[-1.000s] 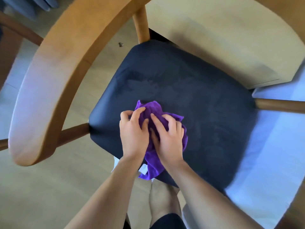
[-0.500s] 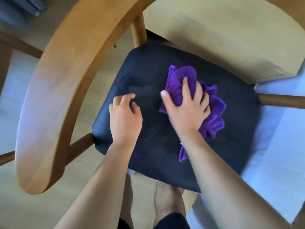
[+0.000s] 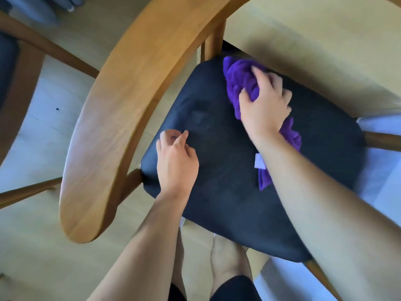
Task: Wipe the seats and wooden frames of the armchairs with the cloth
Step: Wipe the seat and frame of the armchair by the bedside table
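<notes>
A dark navy padded seat (image 3: 227,192) fills the middle of the view, ringed by a curved light-wood armrest and back rail (image 3: 104,137). A bunched purple cloth (image 3: 238,79) lies at the seat's far edge, its tail with a white label trailing back along my forearm. My right hand (image 3: 264,103) grips the cloth and presses it on the seat. My left hand (image 3: 175,157) hovers or rests at the seat's left part with fingers loosely curled, holding nothing.
A pale table top (image 3: 325,51) overhangs the seat's far side. Wooden legs and stretchers (image 3: 382,141) stick out at right and left. A second armchair's frame (image 3: 19,83) stands at far left. My bare legs (image 3: 227,257) are by the seat's near edge.
My right hand has swept the cloth from the seat's near edge to its far edge. My left hand let go of the cloth and stayed at the seat's left.
</notes>
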Demonstrator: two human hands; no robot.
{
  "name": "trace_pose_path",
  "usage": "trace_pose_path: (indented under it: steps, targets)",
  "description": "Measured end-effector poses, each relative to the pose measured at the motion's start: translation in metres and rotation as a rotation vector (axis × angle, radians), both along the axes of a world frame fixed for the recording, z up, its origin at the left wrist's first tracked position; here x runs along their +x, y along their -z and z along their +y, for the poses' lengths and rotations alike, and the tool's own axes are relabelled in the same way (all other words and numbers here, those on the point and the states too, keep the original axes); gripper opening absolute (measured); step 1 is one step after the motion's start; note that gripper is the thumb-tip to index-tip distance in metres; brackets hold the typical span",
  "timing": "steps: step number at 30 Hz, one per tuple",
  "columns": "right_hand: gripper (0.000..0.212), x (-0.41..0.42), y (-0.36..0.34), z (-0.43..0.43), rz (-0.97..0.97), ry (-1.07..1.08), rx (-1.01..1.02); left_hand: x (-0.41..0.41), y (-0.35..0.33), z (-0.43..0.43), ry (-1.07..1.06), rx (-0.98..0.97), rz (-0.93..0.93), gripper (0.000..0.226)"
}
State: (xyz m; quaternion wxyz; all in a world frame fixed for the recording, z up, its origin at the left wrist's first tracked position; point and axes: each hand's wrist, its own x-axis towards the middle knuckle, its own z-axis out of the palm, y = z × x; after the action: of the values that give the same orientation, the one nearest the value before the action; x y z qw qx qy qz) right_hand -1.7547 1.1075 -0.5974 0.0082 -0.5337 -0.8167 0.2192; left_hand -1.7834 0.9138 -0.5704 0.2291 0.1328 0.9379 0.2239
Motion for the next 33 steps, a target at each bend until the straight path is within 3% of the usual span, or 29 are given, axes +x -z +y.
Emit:
trace_pose_path:
  steps: [4, 11, 15, 22, 26, 33]
  targets:
    - [0.052, -0.023, -0.004, -0.033, -0.025, -0.135, 0.02, -0.001, 0.005, -0.008, 0.013, 0.053, -0.001, 0.04]
    - [0.054, 0.008, -0.006, -0.125, -0.004, -0.392, -0.063, -0.004, -0.006, -0.007, -0.413, 0.121, -0.087, 0.036]
    - [0.055, 0.018, -0.011, -0.109, -0.017, -0.454, -0.087, 0.002, -0.013, 0.002, -0.342, 0.188, -0.116, 0.031]
    - [0.054, 0.128, -0.013, -0.006, -0.168, -0.07, -0.006, 0.044, -0.018, 0.033, -0.15, 0.255, -0.252, 0.034]
    - [0.052, 0.193, -0.015, -0.002, -0.161, 0.241, -0.061, 0.075, -0.017, 0.041, -0.023, 0.235, -0.332, 0.035]
    - [0.057, 0.135, -0.023, -0.087, -0.044, 0.474, -0.17, 0.083, -0.009, 0.019, 0.108, 0.187, -0.337, 0.035]
